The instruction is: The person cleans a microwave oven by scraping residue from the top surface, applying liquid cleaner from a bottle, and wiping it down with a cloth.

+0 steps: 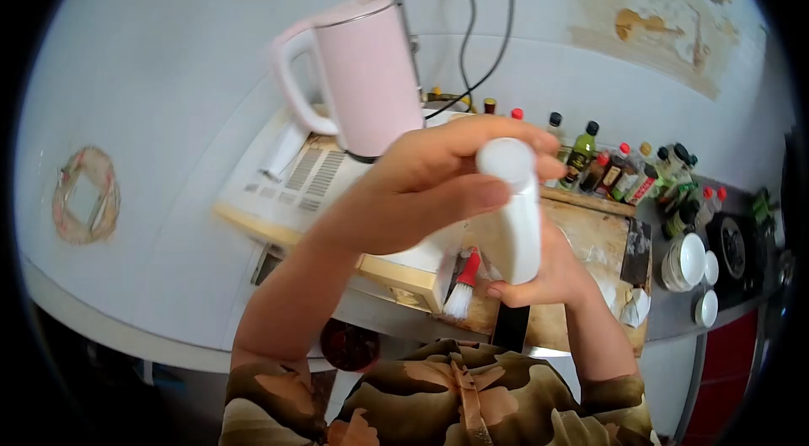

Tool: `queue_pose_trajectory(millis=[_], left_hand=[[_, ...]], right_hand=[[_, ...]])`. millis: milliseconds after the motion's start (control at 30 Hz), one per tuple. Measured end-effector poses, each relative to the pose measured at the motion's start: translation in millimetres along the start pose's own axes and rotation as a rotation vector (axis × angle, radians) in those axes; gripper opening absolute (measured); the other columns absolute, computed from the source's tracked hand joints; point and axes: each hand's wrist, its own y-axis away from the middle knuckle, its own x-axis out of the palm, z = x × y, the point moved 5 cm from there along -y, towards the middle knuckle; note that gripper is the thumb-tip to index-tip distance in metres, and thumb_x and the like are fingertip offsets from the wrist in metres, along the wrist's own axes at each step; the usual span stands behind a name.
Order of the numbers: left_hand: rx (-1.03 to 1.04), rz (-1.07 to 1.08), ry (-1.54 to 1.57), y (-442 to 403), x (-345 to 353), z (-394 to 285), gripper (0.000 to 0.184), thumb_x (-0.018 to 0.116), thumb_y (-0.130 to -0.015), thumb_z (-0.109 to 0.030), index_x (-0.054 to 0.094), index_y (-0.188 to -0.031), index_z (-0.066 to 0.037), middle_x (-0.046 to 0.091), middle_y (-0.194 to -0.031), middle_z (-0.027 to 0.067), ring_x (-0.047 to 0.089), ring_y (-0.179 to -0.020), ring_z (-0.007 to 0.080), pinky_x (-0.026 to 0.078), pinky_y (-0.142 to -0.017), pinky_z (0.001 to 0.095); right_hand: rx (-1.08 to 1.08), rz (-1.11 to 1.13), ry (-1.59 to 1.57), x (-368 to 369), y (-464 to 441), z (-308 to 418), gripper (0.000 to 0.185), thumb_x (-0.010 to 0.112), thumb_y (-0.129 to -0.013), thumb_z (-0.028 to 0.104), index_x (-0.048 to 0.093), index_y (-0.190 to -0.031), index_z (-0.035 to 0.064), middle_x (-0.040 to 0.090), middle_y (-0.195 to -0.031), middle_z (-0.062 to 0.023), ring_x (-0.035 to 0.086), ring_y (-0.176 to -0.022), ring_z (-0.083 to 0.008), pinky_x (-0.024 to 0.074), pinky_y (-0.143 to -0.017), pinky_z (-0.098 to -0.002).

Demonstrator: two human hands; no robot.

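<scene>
A white bottle [517, 231] with a round white cap [506, 161] stands tilted in front of me, held by both hands. My left hand [425, 181] is closed around the cap, thumb on the near side and fingers on the far side. Lower down, my right hand [552, 265] wraps the bottle's body. Just below the bottle lies a brush [464, 282] with a red handle and pale bristles, close to a wooden board [552, 315]. Part of a dark flat blade-like piece [510, 326] shows under my right hand.
A pink kettle [366, 80] stands on a cream appliance [295, 202] to the left. Several sauce bottles [581, 155] line the wall. White bowls [684, 262] are stacked beside a black stove [735, 248] at right. Black cables [508, 16] hang down the wall.
</scene>
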Motion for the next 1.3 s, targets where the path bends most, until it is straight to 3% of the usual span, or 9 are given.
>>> queue_pose_trajectory(millis=[33, 100, 300, 500, 767, 900, 1000, 1100, 1300], left_hand=[[0.038, 0.003, 0.081, 1.3, 2.2, -0.2, 0.046, 0.062, -0.093, -0.023, 0.051, -0.127, 0.007, 0.064, -0.117, 0.0204, 0.061, -0.113, 0.0268, 0.047, -0.099, 0.0376], [0.098, -0.066, 0.138, 2.1, 5.4, -9.8, 0.032, 0.061, -0.094, -0.018, 0.057, -0.121, -0.001, 0.065, -0.103, 0.0072, 0.06, -0.095, 0.0116, 0.049, -0.083, 0.0258], [0.137, -0.232, -0.04, 20.3, -20.1, -41.7, 0.024, 0.069, -0.09, -0.017, 0.063, -0.107, -0.001, 0.065, -0.075, 0.0014, 0.062, -0.075, 0.008, 0.051, -0.068, 0.0232], [0.02, -0.545, 0.005, 36.1, -52.9, -50.5, 0.044, 0.084, -0.074, -0.016, 0.058, -0.102, 0.007, 0.066, -0.086, 0.0101, 0.064, -0.075, 0.0114, 0.052, -0.063, 0.0223], [0.133, -0.476, -0.194, 48.4, -70.6, -59.6, 0.057, 0.08, -0.076, -0.022, 0.056, -0.117, 0.009, 0.064, -0.092, 0.0121, 0.062, -0.088, 0.0151, 0.051, -0.075, 0.0257], [-0.172, -0.51, -0.021, 49.9, -76.4, -60.7, 0.044, 0.068, -0.085, -0.017, 0.058, -0.119, 0.01, 0.066, -0.101, 0.0135, 0.063, -0.09, 0.0176, 0.05, -0.08, 0.0273], [0.045, -0.332, -0.03, 47.4, -85.9, -42.5, 0.045, 0.067, -0.085, -0.017, 0.057, -0.12, 0.01, 0.066, -0.103, 0.0144, 0.063, -0.093, 0.0177, 0.05, -0.081, 0.0272], [-0.222, -0.185, 0.003, 46.6, -75.8, -53.4, 0.055, 0.067, -0.091, -0.019, 0.043, -0.136, 0.003, 0.061, -0.115, 0.0145, 0.056, -0.105, 0.0153, 0.046, -0.089, 0.0259], [-0.151, -0.172, -0.173, 39.5, -73.0, -52.7, 0.04, 0.068, -0.091, -0.02, 0.053, -0.118, 0.005, 0.061, -0.107, 0.0119, 0.056, -0.101, 0.0148, 0.048, -0.086, 0.0267]], right_hand=[[0.032, -0.018, 0.044, 2.9, -0.5, 1.2, 0.117, 0.081, -0.057, 0.023, 0.017, -0.154, 0.0093, 0.04, -0.148, -0.0159, 0.042, -0.135, -0.0277, 0.037, -0.107, -0.0396], [0.067, -0.051, -0.029, 6.5, -3.6, 15.9, 0.114, 0.08, -0.056, 0.018, 0.021, -0.153, 0.0087, 0.047, -0.139, -0.0124, 0.048, -0.127, -0.0239, 0.04, -0.104, -0.0373], [-0.01, -0.102, -0.028, 26.5, -26.7, 43.1, 0.111, 0.079, -0.056, 0.015, 0.023, -0.151, 0.0046, 0.05, -0.134, -0.0113, 0.051, -0.122, -0.0225, 0.0413, -0.102, -0.0373], [-0.087, -0.19, 0.123, 47.1, -55.6, 46.7, 0.11, 0.079, -0.057, 0.016, 0.022, -0.15, 0.0011, 0.049, -0.136, -0.0136, 0.052, -0.122, -0.0229, 0.0408, -0.102, -0.0362], [-0.044, -0.228, 0.055, 51.6, -64.4, 38.8, 0.106, 0.08, -0.057, 0.018, 0.027, -0.146, 0.0006, 0.053, -0.124, -0.0112, 0.053, -0.112, -0.0216, 0.0417, -0.098, -0.0364], [-0.077, -0.245, 0.256, 45.7, -63.3, 43.1, 0.104, 0.08, -0.057, 0.025, 0.029, -0.145, 0.0008, 0.052, -0.124, -0.0111, 0.052, -0.113, -0.022, 0.0415, -0.097, -0.0364], [0.033, -0.243, 0.218, 49.4, -60.3, 45.2, 0.103, 0.079, -0.058, 0.024, 0.03, -0.145, 0.0009, 0.052, -0.124, -0.0111, 0.052, -0.113, -0.0217, 0.0416, -0.097, -0.036], [0.019, -0.262, 0.135, 49.5, -60.4, 45.0, 0.101, 0.078, -0.057, 0.022, 0.031, -0.144, 0.0014, 0.053, -0.123, -0.0104, 0.052, -0.111, -0.0208, 0.0417, -0.097, -0.0353], [0.033, -0.255, 0.14, 44.6, -58.5, 45.0, 0.103, 0.078, -0.056, 0.018, 0.03, -0.146, 0.0036, 0.054, -0.122, -0.0083, 0.053, -0.11, -0.0193, 0.0422, -0.096, -0.0345]])
